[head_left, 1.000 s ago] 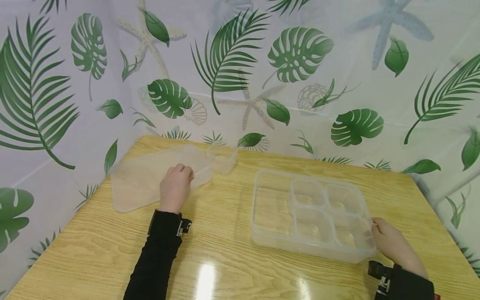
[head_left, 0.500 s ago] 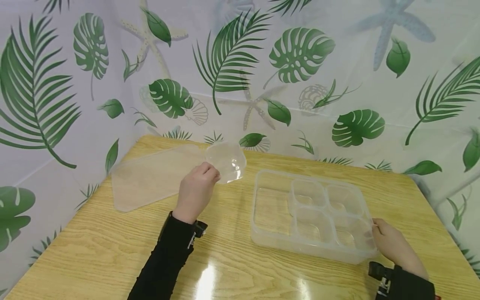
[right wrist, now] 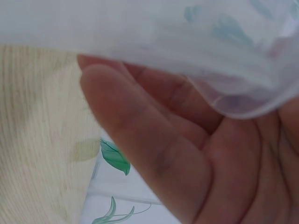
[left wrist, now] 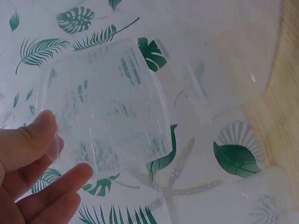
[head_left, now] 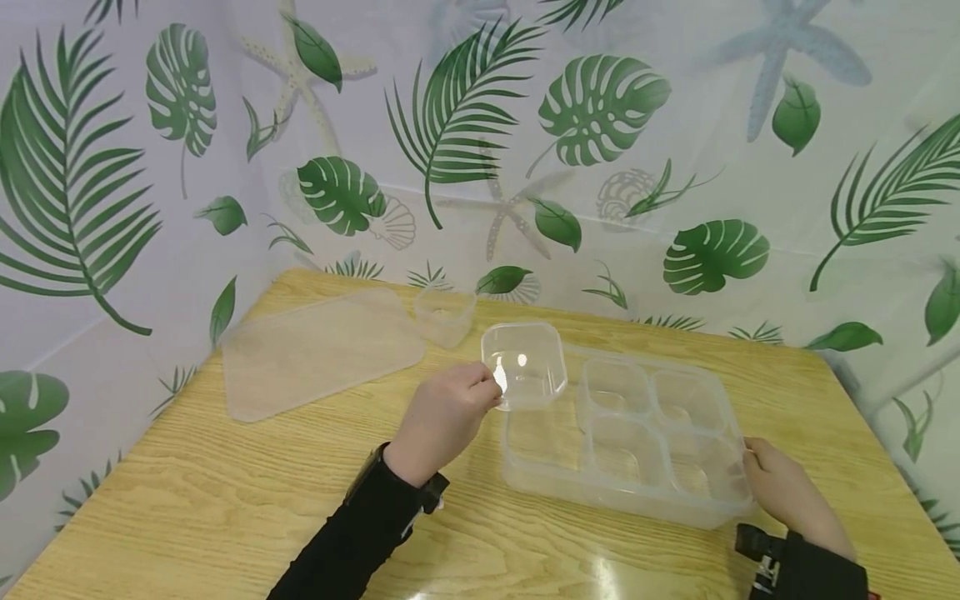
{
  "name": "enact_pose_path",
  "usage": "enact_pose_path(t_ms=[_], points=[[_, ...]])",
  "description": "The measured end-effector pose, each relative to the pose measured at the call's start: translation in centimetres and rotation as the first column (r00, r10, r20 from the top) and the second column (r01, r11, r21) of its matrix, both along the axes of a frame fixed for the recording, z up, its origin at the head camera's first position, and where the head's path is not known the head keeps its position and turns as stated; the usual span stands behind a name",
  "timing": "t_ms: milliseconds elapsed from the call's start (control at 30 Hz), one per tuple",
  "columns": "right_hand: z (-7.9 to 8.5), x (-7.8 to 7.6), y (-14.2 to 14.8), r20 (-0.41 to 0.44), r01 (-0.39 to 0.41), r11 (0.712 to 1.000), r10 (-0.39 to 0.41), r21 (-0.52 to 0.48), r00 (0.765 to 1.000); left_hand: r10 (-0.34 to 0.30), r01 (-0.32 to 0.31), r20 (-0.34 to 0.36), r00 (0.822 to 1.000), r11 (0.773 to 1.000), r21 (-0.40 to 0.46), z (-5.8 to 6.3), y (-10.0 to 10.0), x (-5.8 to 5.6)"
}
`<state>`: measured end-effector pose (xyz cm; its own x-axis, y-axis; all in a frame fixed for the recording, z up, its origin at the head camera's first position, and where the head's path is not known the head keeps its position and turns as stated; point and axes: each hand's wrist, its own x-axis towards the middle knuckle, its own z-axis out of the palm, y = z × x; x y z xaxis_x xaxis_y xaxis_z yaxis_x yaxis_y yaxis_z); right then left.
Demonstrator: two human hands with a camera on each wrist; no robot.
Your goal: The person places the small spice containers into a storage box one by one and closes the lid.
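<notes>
My left hand (head_left: 446, 417) pinches the rim of a small clear square plastic container (head_left: 528, 358). That container is raised over the left end of a large translucent plastic box (head_left: 622, 492). In the left wrist view the thumb and fingers hold one edge of the small container (left wrist: 107, 107). Inside the box, several similar small containers (head_left: 618, 387) fill the middle and right side; the left section shows its bare bottom. My right hand (head_left: 791, 487) grips the box's right end, with fingers (right wrist: 135, 126) along its wall in the right wrist view.
A flat translucent lid (head_left: 315, 354) lies on the wooden table (head_left: 187, 500) at the back left. Another small clear container (head_left: 445, 317) stands beside the lid's right end. A leaf-patterned cloth (head_left: 480, 125) hangs behind the table.
My left hand has picked up a small clear container from the back left and carried it rightward to above the box's left end. The right hand and the box have stayed in place.
</notes>
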<state>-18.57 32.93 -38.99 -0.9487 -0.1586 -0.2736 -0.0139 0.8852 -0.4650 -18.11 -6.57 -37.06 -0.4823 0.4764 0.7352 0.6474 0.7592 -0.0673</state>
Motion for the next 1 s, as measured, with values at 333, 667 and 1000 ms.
enact_pose_path(t_ms=[333,667,1000], points=[[-0.3,0.0,0.1,-0.011,0.001,1.0,-0.001,0.003,1.0,-0.109,0.115,0.063,0.992,0.99,-0.087,-1.5,2.2,0.7],[-0.2,0.0,0.1,-0.043,-0.008,1.0,0.008,0.001,0.999,-0.106,0.126,0.117,0.987,0.976,-0.175,-2.4,2.6,0.7],[-0.3,0.1,0.1,-0.019,0.011,1.0,-0.011,-0.006,1.0,-0.083,0.122,0.159,0.984,0.96,-0.254,-2.7,2.8,0.9]])
